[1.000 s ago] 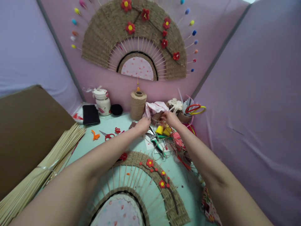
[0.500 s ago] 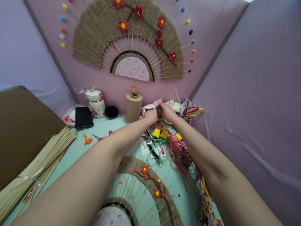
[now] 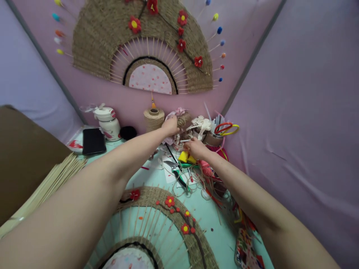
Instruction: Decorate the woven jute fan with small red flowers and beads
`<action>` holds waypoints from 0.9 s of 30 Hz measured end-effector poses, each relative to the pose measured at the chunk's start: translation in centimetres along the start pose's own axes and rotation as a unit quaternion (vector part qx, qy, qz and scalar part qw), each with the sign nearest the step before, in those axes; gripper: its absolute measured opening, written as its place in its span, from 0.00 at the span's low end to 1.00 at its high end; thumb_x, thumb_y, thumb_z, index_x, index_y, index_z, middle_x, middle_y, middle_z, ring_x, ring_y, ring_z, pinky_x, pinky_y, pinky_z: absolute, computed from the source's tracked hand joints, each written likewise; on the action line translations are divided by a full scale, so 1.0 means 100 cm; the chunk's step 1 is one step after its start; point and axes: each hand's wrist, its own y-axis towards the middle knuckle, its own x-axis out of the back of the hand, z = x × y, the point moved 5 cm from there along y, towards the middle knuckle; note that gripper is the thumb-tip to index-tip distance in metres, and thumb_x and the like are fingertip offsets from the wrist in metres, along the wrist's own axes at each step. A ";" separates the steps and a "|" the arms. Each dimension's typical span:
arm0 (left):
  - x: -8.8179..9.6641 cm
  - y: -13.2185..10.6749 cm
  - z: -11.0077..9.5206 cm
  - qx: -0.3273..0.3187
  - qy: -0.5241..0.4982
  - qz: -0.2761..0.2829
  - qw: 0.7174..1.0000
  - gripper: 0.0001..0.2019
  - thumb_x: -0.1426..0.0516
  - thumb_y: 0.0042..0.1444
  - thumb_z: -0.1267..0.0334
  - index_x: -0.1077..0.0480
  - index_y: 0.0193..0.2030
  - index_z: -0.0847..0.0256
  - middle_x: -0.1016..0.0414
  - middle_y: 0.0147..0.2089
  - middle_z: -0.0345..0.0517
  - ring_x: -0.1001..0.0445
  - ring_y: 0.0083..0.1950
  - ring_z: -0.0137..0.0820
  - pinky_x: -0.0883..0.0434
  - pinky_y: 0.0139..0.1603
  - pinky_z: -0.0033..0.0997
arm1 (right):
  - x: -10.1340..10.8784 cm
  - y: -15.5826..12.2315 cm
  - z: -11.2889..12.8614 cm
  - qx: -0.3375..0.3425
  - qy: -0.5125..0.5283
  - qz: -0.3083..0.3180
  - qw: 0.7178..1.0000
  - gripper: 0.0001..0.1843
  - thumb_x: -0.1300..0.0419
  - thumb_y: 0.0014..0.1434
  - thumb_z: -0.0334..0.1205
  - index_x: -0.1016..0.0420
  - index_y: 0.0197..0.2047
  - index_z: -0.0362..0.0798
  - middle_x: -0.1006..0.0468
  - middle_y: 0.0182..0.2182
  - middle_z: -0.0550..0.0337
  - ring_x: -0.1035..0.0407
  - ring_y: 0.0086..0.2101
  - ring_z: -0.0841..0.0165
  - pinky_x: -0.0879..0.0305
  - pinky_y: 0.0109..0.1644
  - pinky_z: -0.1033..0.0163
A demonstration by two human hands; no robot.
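Gripping twine ball (image 3: 183, 119), left hand (image 3: 170, 126) closed; right hand (image 3: 196, 148) curled, hold unclear; cup (image 3: 212, 139) at its 2 o'clock holds scissors (image 3: 226, 129).

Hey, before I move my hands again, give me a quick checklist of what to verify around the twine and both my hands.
1. Left hand grips the small twine ball, lifted off the table: ok.
2. Right hand has a strand pinched: cannot tell, the grip is hidden.
3. Green-handled cutters lie close below both hands: ok.
4. Loose strands by the right wrist untangled: not ok, they loop in a heap.
5. Woven fan lies flat: ok.
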 end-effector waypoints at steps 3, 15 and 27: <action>-0.007 -0.002 0.001 0.003 0.010 -0.012 1.000 0.26 0.40 0.58 0.65 0.39 0.62 0.69 0.28 0.56 0.61 0.28 0.57 0.43 0.32 0.57 0.41 | 0.002 -0.001 0.000 0.004 -0.009 0.027 1.000 0.12 0.43 0.57 0.28 0.19 0.41 0.46 0.19 0.41 0.51 0.33 0.45 0.61 0.43 0.54 0.60; -0.049 0.001 0.016 -0.004 0.014 0.041 0.999 0.18 0.43 0.63 0.57 0.33 0.57 0.62 0.29 0.56 0.52 0.27 0.52 0.38 0.26 0.50 0.46 | 0.018 0.003 -0.032 -0.110 -0.054 0.017 0.992 0.18 0.42 0.65 0.46 0.31 0.55 0.47 0.28 0.53 0.52 0.29 0.48 0.63 0.29 0.51 0.50; -0.046 -0.027 -0.023 -0.135 0.042 0.047 0.989 0.17 0.35 0.53 0.60 0.26 0.48 0.64 0.32 0.60 0.59 0.39 0.65 0.51 0.40 0.64 0.56 | 0.045 -0.005 -0.036 -0.180 -0.065 -0.006 0.982 0.17 0.42 0.65 0.46 0.29 0.53 0.46 0.26 0.51 0.53 0.28 0.47 0.64 0.29 0.51 0.51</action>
